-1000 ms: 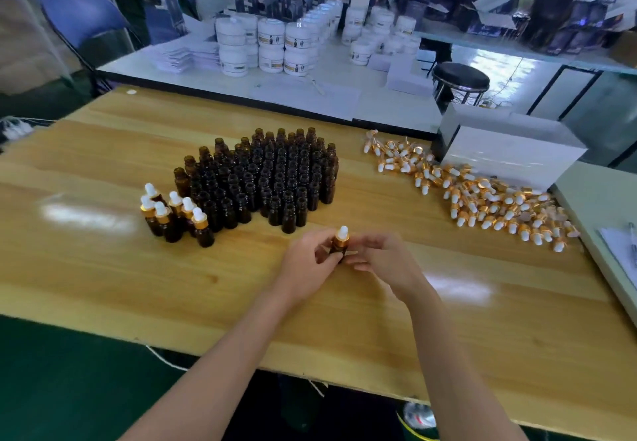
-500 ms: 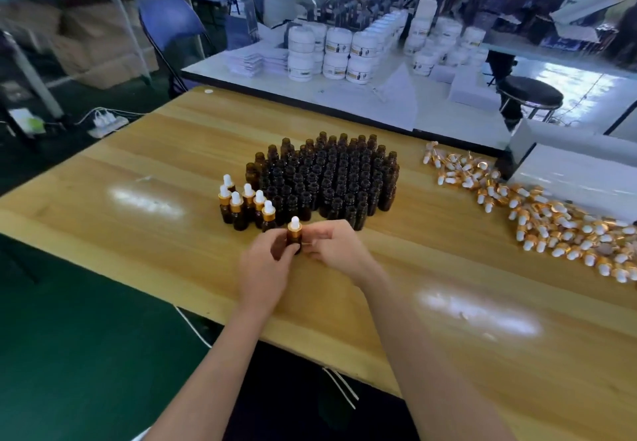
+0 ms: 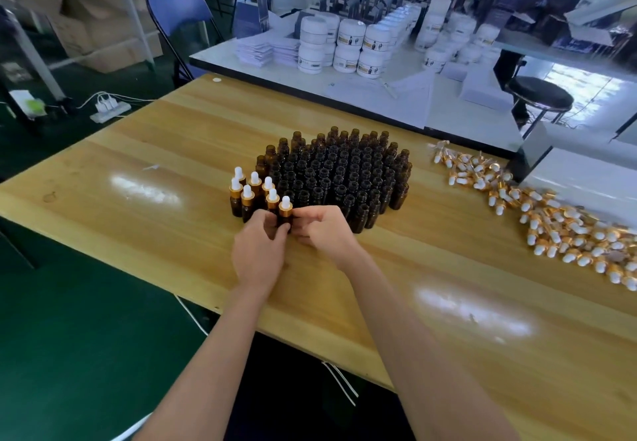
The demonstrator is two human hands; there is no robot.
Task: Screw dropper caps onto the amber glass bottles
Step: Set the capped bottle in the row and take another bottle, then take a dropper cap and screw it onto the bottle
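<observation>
Wooden worktop (image 3: 138, 220), near-edge side. The left hand (image 3: 258, 254) grips a small amber glass bottle (image 3: 285, 220), fingers curled round its lower body from the left. The right hand (image 3: 324, 230) meets the same bottle from the right, curled fingertips pinching it just below the collar. The bottle is upright and carries a gold-collared white dropper cap (image 3: 285, 205); cannot tell whether its base rests on the wood. Just beside it on the left stand six capped amber bottles (image 3: 253, 192), at the near-left corner of a dense block of uncapped amber bottles (image 3: 341, 175) in mid-worktop. The block's front row stands just behind the right knuckles. A loose heap of gold-and-white dropper caps (image 3: 551, 223) runs along the right side, well apart from both hands, beside a white rectangular box (image 3: 586, 182) at the far right edge. Beyond the far edge are stacked white jars (image 3: 348, 47) on a white table, a blue folding chair (image 3: 175, 6) and a black round stool (image 3: 539, 96).
</observation>
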